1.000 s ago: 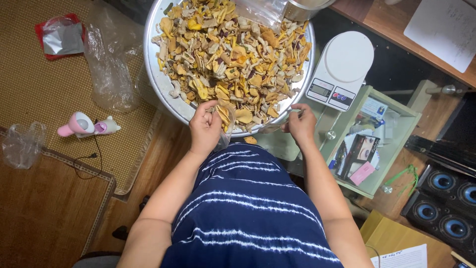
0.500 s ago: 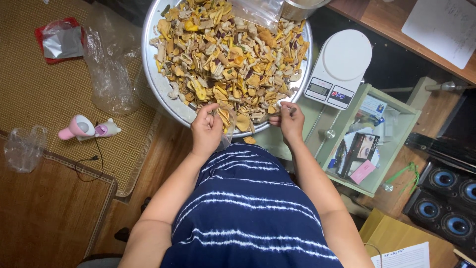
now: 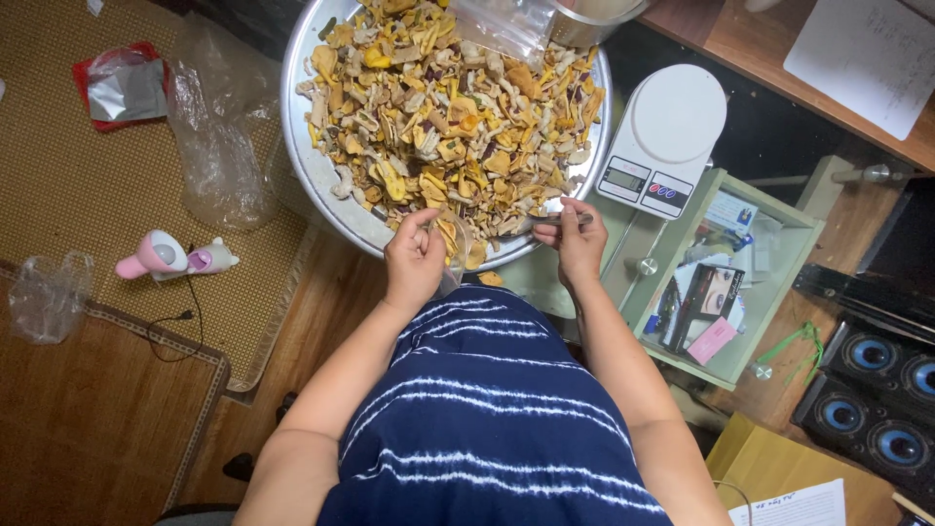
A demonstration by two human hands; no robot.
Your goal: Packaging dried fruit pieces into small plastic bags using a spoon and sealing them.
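At the near rim of the big round metal tray (image 3: 314,170), heaped with mixed dried fruit chips (image 3: 453,122), both hands work close together. The left hand (image 3: 414,261) has its fingers curled narrow around a small clear bag (image 3: 454,255), most of it hidden behind the hand and hard to make out. The right hand (image 3: 577,245) pinches a thin dark strip-like thing (image 3: 555,220) at the tray's edge; what it is cannot be told. The far side of the tray is cut off by the top of the view, where a clear plastic bag (image 3: 497,24) and a metal bowl (image 3: 594,12) show only in part. Just beside the tray on its right stands a white kitchen scale (image 3: 672,122).
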